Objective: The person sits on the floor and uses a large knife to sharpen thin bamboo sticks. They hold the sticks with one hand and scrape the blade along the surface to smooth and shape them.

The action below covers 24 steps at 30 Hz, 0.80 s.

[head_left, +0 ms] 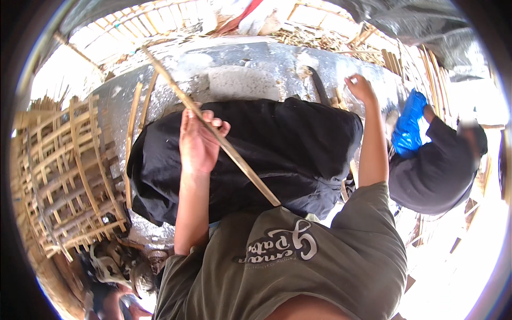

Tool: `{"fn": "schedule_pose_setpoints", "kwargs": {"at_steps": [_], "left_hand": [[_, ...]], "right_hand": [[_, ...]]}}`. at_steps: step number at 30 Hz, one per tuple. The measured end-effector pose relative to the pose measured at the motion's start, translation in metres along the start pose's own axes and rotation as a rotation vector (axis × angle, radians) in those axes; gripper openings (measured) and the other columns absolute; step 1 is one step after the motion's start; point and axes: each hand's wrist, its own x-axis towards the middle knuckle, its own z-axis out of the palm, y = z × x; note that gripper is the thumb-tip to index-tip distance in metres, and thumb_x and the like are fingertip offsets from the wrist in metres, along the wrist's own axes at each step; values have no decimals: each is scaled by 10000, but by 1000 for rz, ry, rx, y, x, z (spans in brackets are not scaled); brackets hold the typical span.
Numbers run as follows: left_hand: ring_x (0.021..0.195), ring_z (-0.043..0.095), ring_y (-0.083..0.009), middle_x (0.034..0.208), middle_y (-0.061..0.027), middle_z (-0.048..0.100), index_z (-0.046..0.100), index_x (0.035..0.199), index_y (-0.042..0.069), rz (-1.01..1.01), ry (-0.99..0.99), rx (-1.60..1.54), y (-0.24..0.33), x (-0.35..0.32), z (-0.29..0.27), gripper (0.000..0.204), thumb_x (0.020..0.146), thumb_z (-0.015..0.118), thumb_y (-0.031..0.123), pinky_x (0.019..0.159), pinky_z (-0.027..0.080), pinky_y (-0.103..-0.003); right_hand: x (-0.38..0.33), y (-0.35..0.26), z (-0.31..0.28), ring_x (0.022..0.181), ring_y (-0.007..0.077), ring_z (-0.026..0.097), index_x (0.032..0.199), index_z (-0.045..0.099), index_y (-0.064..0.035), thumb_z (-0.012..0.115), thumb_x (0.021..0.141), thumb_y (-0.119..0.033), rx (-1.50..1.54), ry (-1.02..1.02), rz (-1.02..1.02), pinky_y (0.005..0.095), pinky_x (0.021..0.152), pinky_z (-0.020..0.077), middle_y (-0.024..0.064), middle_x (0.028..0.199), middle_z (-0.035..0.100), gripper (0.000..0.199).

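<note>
A long, narrow bamboo strip slants across my front, from the far left down to my shirt. My left hand grips it partway along, palm turned up, thumb and fingers around it. Out at the far right, my right hand is raised with loosely bent fingers, and nothing shows in it. Just left of that hand lies a dark curved blade; its handle is hard to make out. Black cloth covers my lap below both hands.
A woven bamboo lattice stands at the left, with loose bamboo strips beside it. Grey sheeting covers the ground ahead. To the right sits another person in dark clothing, a hand at a blue plastic bag.
</note>
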Motion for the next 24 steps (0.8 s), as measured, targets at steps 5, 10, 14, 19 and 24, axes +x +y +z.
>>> {"fn": "schedule_pose_setpoints", "kwargs": {"at_steps": [5,10,14,19,24], "left_hand": [[697,477,-98,814,18,491,610,1166,78,-272,-54,-491,11,33,-18,321,1097,345,246,694,442,-279],[634,434,-64,770,23,455,610,1192,57,-273,-80,-252,15,32,-28,296,1090,371,198,593,423,-206],[622,423,-58,760,34,424,594,1229,92,-262,-5,-135,1,25,-19,266,1084,407,215,573,424,-204],[619,412,-62,768,25,429,580,1233,95,-235,72,-43,-15,13,-12,267,1086,397,223,569,410,-205],[629,415,-71,779,22,425,570,1200,115,-213,125,12,-15,8,-20,236,1079,421,252,562,396,-203]], "right_hand": [[-66,197,95,1050,374,669,1067,695,-97,629,896,-430,-13,26,118,459,897,517,193,1074,712,380],[-141,112,132,1045,389,654,1144,690,-99,658,864,-277,181,221,-50,472,895,510,193,1106,698,333],[-142,101,157,1126,370,590,1250,635,-86,626,874,-271,300,279,37,486,928,466,173,1229,637,420],[-126,128,211,1238,338,484,1320,581,-92,605,866,-269,610,343,-86,486,993,400,129,1331,560,488],[-144,104,175,1345,385,364,1367,528,-44,603,851,-347,139,313,-171,497,1085,319,160,1439,454,603]]}}
